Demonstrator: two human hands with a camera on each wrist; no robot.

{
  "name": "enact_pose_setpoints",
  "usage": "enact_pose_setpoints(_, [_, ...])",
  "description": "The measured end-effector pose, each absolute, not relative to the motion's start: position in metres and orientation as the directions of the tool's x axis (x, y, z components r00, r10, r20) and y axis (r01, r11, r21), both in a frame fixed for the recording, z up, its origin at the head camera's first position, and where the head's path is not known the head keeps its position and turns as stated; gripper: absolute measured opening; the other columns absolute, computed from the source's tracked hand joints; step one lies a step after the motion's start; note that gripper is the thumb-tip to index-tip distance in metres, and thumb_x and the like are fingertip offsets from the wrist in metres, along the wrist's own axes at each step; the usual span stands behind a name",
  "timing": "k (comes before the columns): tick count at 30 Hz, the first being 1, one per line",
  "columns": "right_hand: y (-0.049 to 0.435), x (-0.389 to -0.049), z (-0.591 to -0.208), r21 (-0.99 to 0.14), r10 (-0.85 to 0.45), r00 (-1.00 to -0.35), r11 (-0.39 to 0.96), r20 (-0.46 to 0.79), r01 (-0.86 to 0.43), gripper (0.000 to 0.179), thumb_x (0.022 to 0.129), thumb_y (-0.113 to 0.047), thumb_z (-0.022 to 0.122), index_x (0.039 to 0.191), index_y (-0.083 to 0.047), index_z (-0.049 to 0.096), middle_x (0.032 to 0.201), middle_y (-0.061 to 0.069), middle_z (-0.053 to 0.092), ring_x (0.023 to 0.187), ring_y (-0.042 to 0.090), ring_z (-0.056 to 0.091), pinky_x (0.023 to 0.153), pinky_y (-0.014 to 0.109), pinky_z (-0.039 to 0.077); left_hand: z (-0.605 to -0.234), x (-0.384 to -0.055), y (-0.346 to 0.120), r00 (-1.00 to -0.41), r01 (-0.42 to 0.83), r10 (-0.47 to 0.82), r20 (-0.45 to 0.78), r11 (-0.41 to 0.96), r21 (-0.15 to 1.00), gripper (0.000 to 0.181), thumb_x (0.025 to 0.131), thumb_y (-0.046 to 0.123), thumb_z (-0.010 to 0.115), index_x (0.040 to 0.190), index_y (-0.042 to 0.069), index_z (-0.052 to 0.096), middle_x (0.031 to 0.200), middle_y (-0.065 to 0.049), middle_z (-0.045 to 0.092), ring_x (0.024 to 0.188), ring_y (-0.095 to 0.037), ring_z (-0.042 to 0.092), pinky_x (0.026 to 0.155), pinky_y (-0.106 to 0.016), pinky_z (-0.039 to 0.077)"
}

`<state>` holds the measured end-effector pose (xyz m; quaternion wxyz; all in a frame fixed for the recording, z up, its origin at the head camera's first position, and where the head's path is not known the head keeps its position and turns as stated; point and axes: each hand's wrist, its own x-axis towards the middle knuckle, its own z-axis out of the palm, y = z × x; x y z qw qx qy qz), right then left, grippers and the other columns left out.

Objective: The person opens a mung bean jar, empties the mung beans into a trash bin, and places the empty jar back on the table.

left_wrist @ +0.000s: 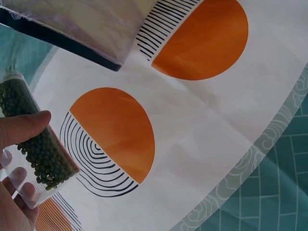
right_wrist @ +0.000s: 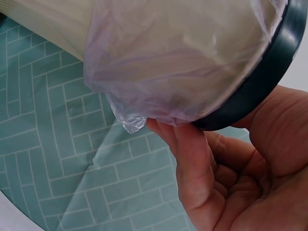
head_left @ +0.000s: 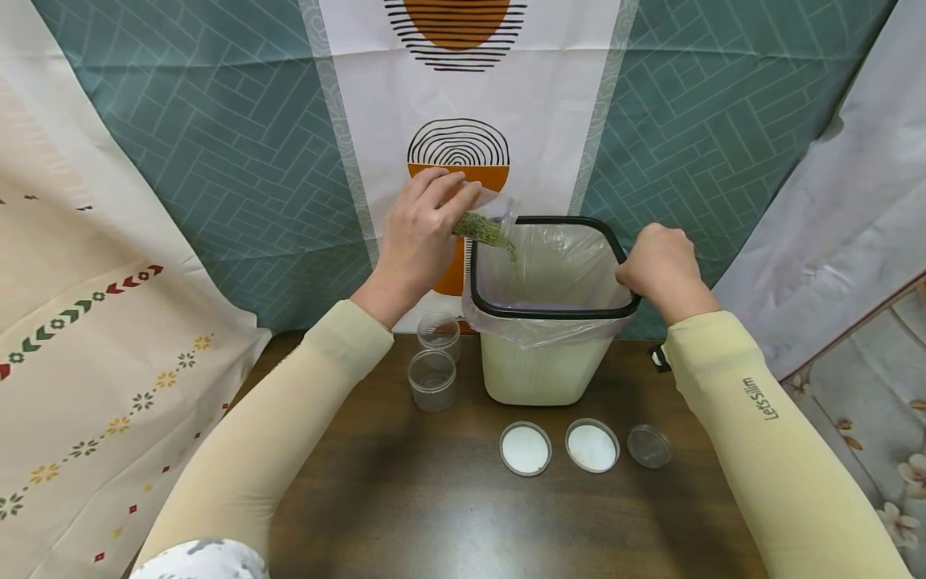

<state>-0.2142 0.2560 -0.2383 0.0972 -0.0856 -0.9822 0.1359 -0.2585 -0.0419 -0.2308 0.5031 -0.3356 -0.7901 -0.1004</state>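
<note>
My left hand (head_left: 427,225) grips a clear plastic jar (left_wrist: 41,144) of small green beans and tilts it, mouth toward the right, over the left rim of a trash bin (head_left: 542,370). A thin stream of green beans (head_left: 513,251) falls from the jar's mouth into the bin. The pale bin has a black rim (right_wrist: 255,91) and a clear plastic liner (right_wrist: 144,62) folded over its outside. With thumb and fingers, my right hand (head_left: 661,261) holds the bin's rim at the right corner. Its fingertips press on the liner from outside in the right wrist view.
Two clear jars (head_left: 432,382) stand on the brown table (head_left: 448,515) left of the bin. In front of it lie two round lids with white inner faces (head_left: 526,449) and one clear lid (head_left: 649,446). A patterned curtain (head_left: 239,121) hangs close behind.
</note>
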Motion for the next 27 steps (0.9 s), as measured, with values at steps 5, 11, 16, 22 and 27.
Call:
enact_pose_setpoints(5, [0.2553,-0.214,-0.238,-0.286,0.198,-0.966,0.947,0.165,0.145,0.019,0.075,-0.016,0.06,0.072,0.002,0.057,0.073,0.018,0.051,0.062,0.031,0.048,0.04,0.03,0.038,-0.2303,-0.2584,-0.0424,-0.264,0.629,0.427,0.865,0.756,-0.181,0.035,0.088,0.002,0.055,0.118,0.013,0.066,0.12,-0.009,0.064,0.116,-0.025,0.053,0.106,-0.033,0.041])
enact_pose_setpoints(11, [0.2543,-0.2132,-0.2371,-0.283,0.202,-0.966,0.947,0.16,0.151,0.019,0.076,-0.016,0.059,0.072,0.002,0.057,0.073,0.018,0.051,0.062,0.031,0.048,0.041,0.031,0.038,-0.2298,-0.2589,-0.043,-0.259,0.625,0.423,0.868,0.759,-0.183,0.034,0.088,0.003,0.055,0.118,0.013,0.066,0.119,-0.009,0.064,0.116,-0.025,0.053,0.106,-0.032,0.04])
enact_pose_setpoints(16, [0.2536,-0.2121,-0.2365,-0.28,0.199,-0.966,0.948,0.162,0.149,0.019,0.076,-0.016,0.059,0.073,0.003,0.057,0.074,0.019,0.051,0.063,0.031,0.048,0.041,0.031,0.039,-0.2291,-0.2585,-0.0437,-0.261,0.622,0.428,0.865,0.76,-0.189,0.037,0.085,0.0,0.057,0.118,0.013,0.066,0.12,-0.009,0.064,0.115,-0.025,0.053,0.107,-0.032,0.04])
enact_pose_setpoints(22, [0.2535,-0.2122,-0.2369,-0.275,0.194,-0.966,0.951,0.169,0.143,0.02,0.075,-0.016,0.059,0.074,0.004,0.057,0.075,0.019,0.052,0.065,0.032,0.048,0.042,0.031,0.039,-0.2278,-0.2569,-0.0439,-0.259,0.619,0.431,0.864,0.761,-0.194,0.039,0.083,0.0,0.057,0.118,0.013,0.066,0.12,-0.009,0.064,0.115,-0.025,0.053,0.106,-0.032,0.04])
enact_pose_setpoints(27, [0.2535,-0.2128,-0.2372,-0.275,0.201,-0.965,0.95,0.167,0.15,0.021,0.075,-0.017,0.06,0.075,0.004,0.057,0.076,0.02,0.052,0.065,0.033,0.049,0.041,0.031,0.039,-0.2268,-0.2557,-0.044,-0.263,0.615,0.433,0.862,0.764,-0.195,0.038,0.084,0.001,0.058,0.119,0.013,0.066,0.121,-0.009,0.064,0.115,-0.025,0.053,0.106,-0.032,0.041])
